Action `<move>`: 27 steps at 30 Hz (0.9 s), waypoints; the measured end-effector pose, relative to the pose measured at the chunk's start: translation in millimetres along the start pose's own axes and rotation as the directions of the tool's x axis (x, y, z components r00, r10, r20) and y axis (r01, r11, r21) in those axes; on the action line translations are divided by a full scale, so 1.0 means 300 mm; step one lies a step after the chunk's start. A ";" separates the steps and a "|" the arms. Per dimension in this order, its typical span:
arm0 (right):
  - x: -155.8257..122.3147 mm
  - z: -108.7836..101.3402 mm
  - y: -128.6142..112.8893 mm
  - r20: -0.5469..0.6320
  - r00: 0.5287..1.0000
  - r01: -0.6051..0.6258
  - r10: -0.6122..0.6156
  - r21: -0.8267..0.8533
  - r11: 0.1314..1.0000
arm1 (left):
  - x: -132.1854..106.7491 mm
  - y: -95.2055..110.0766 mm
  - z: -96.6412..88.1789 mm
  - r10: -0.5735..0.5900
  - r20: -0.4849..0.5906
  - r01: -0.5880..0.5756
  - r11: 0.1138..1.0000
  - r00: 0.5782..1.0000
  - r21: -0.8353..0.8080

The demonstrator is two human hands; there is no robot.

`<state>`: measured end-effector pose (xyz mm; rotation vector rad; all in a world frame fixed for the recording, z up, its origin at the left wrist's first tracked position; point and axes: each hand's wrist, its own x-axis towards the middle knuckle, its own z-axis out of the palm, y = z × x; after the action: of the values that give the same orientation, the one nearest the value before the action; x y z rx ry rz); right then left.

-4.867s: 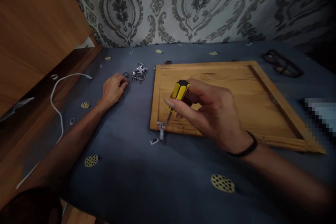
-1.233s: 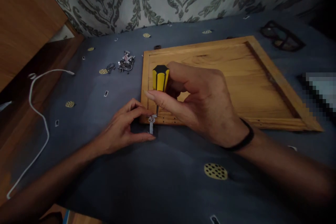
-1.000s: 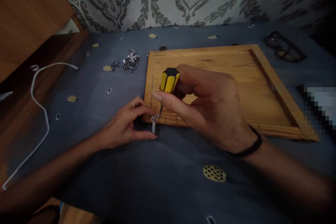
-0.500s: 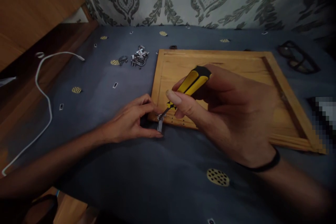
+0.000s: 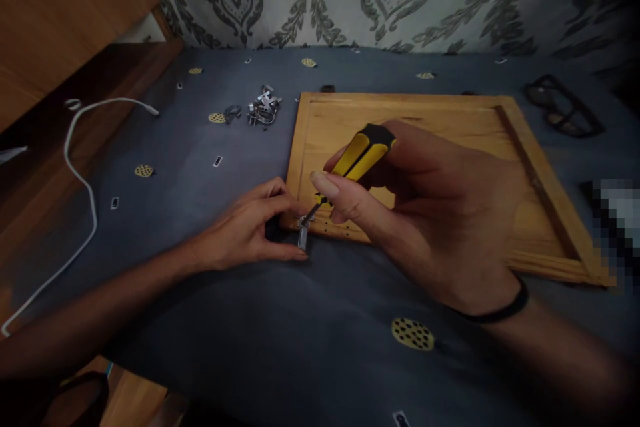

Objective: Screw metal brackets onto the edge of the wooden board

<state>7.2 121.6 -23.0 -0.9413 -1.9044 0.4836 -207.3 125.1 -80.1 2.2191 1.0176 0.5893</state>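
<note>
**Screwdriver (image 5: 363, 155) at the hinge (image 5: 303, 237)**

The right hand (image 5: 445, 220) is closed round the tilted screwdriver, its tip at the hinge. The left hand (image 5: 245, 227) pinches the hinge between finger and thumb. The hinge lies between both hands, at the near left corner of the panel (image 5: 450, 121). Metal parts (image 5: 265, 107) lie beyond.

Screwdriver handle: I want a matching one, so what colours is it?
Yellow, with a black stripe and end; the screwdriver handle shows best in the head view.
</note>
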 end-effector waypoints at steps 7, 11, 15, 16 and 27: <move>0.000 0.000 0.005 -0.004 0.997 0.076 -0.077 -0.027 0.997 | 0.000 -0.006 0.003 0.013 -0.005 -0.013 1.000 1.000 0.007; 0.001 -0.007 -0.002 0.003 0.999 0.053 -0.053 -0.065 0.996 | -0.001 -0.007 0.004 0.010 -0.001 -0.010 1.000 1.000 -0.006; 0.004 -0.013 -0.013 0.033 0.999 0.034 -0.032 -0.072 0.997 | -0.003 -0.008 0.004 -0.018 0.006 0.018 1.000 1.000 -0.008; 0.004 -0.013 -0.015 0.036 0.999 0.040 -0.038 -0.064 0.997 | -0.003 -0.007 0.004 -0.018 0.004 0.018 1.000 1.000 -0.008; 0.007 -0.010 -0.005 0.037 0.997 0.073 -0.072 -0.008 0.997 | 0.002 -0.004 0.002 0.010 -0.006 -0.010 1.000 1.000 0.003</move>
<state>8.6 122.0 -19.4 -0.8711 -1.9681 0.4525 -207.2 125.9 -81.4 2.2276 1.0117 0.5998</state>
